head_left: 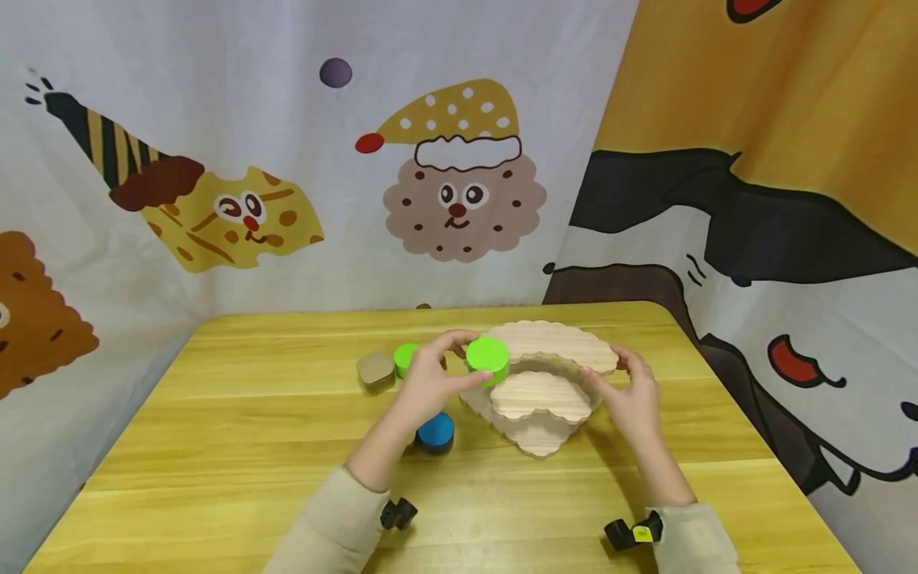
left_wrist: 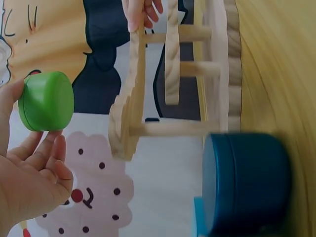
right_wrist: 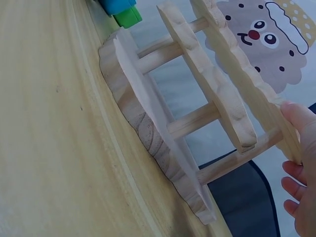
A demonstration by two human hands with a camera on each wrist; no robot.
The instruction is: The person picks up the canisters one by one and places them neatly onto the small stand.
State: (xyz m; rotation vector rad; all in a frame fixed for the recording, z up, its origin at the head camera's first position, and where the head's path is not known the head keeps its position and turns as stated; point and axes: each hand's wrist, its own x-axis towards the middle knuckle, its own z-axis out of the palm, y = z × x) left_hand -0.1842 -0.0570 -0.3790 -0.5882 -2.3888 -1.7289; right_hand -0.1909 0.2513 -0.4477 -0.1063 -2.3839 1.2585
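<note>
My left hand (head_left: 423, 383) pinches a small round green tin (head_left: 488, 359) between thumb and fingers, holding it up beside the left end of a wooden tiered stand's top shelf. That pale stand (head_left: 551, 338) has scalloped edges, and round posts join its base to two raised shelves, as the right wrist view shows. With thumb and fingers, my right hand (head_left: 634, 395) grips the right end of the top shelf (right_wrist: 264, 98). In the left wrist view the green tin (left_wrist: 49, 101) shows a lid seam, and the stand's shelves hold nothing.
Left of the stand sits a dark blue round tin (head_left: 436, 434), large in the left wrist view. Behind it are another green tin (head_left: 405, 359) and a tan rounded-square tin (head_left: 376, 372). A printed curtain (head_left: 287, 119) hangs behind the wooden table (head_left: 215, 446).
</note>
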